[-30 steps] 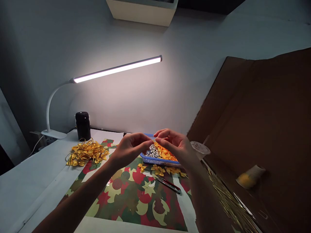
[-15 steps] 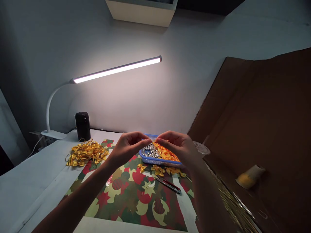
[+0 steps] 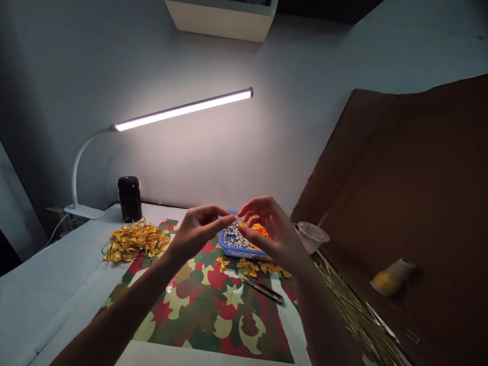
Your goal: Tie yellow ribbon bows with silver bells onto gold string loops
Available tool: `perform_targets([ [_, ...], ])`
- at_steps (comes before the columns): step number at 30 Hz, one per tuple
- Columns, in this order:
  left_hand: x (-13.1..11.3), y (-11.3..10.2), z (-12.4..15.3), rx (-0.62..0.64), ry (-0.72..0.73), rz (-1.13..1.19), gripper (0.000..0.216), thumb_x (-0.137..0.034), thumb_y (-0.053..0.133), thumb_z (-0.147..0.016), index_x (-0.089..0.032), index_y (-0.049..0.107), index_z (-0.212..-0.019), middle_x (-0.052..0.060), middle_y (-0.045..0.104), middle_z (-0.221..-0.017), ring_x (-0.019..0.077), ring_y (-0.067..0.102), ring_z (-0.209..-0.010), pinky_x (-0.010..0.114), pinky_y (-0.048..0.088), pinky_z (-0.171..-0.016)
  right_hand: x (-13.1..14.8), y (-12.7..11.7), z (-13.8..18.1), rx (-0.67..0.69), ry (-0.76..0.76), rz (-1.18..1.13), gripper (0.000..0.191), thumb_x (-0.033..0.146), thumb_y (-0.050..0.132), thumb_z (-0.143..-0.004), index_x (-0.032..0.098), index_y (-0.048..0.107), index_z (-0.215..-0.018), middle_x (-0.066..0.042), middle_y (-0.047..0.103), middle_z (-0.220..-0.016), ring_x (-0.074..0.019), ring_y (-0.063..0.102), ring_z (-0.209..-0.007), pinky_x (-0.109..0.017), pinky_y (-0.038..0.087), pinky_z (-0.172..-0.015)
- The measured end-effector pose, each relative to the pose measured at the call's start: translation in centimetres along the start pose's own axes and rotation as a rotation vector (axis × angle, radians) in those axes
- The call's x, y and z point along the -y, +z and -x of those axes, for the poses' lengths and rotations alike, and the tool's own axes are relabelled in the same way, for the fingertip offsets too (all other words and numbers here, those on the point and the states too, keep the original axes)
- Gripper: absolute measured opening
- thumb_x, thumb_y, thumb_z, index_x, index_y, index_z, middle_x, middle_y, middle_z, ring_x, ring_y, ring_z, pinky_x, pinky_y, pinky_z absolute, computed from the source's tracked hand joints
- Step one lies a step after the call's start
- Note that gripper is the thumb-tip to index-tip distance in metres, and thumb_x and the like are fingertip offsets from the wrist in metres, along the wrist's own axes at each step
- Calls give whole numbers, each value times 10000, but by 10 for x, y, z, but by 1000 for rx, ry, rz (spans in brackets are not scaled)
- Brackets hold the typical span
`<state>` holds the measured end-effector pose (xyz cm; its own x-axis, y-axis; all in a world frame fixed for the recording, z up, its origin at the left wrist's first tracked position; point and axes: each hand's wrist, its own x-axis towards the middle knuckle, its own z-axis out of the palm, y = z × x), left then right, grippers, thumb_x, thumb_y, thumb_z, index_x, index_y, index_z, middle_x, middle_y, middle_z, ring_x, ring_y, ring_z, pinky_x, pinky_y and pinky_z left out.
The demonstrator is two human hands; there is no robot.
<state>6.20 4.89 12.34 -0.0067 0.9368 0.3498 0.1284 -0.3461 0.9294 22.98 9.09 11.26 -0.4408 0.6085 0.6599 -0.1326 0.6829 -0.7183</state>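
My left hand [image 3: 200,229] is raised over the near rim of a blue plastic basket [image 3: 244,252], thumb and index finger pinched. Whatever lies between those fingertips is too small to make out. Close beside it, my right hand [image 3: 274,231] has its thumb and fingers apart, with nothing visible held. Shiny silver beads [image 3: 232,238] fill the basket's left side, and orange ribbon pieces [image 3: 261,230] lie to their right, partly hidden by my right hand. Several gold ribbon bows [image 3: 247,267] lie in front of the basket. Nearer me rests a slim red-and-dark hand tool [image 3: 265,291].
A pile of gold bows with cords [image 3: 137,241] sits left, before a black bottle [image 3: 130,198]. A lit lamp [image 3: 183,109] arches above. Rightward stand a lidded clear tub [image 3: 312,236], a bundle of gold stems [image 3: 354,310] and a cardboard panel [image 3: 412,178]. Patterned paper [image 3: 206,310] covers the table.
My right hand's thumb and fingers have spread apart from their pinch, and the hand has risen and tilted slightly. My left hand stays pinched in nearly the same place.
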Motion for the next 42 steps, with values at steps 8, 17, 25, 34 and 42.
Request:
perform_targets([
  [8,2,0,1,11,-3,13,235,-384,682,-711,-150,681,-689,-57,363,-510,67,270,-473,220,193,-438,5,10,3,-111,-50,196,174,175,577,-788,247,467,-902,19,579,-843,-149,566,-786,-327,445,-701],
  [17,2,-2,-2,0,-1,17,220,-363,689,-713,-145,672,-684,-64,360,-509,61,267,-472,213,188,-432,4,8,2,-151,-59,212,176,166,573,-766,239,465,-885,26,577,-816,-139,556,-737,-313,440,-673],
  [25,2,-2,-2,-4,-9,6,213,-359,698,-693,-149,670,-667,-73,321,-495,65,243,-472,217,176,-433,4,5,2,-167,-76,216,188,163,575,-758,235,460,-888,25,568,-814,-134,531,-716,-320,445,-682],
  [34,-1,-1,0,37,-52,-36,199,-350,728,-649,-155,696,-666,-70,368,-480,61,242,-463,219,179,-430,8,5,2,-162,-109,285,193,160,570,-763,237,455,-899,24,564,-802,-139,517,-712,-327,441,-682],
  [42,-1,-1,1,79,-64,-76,202,-370,734,-648,-176,723,-701,-97,259,-429,61,225,-425,226,167,-404,10,0,5,-115,-142,293,225,145,557,-765,250,454,-936,25,556,-847,-137,501,-737,-333,433,-712],
])
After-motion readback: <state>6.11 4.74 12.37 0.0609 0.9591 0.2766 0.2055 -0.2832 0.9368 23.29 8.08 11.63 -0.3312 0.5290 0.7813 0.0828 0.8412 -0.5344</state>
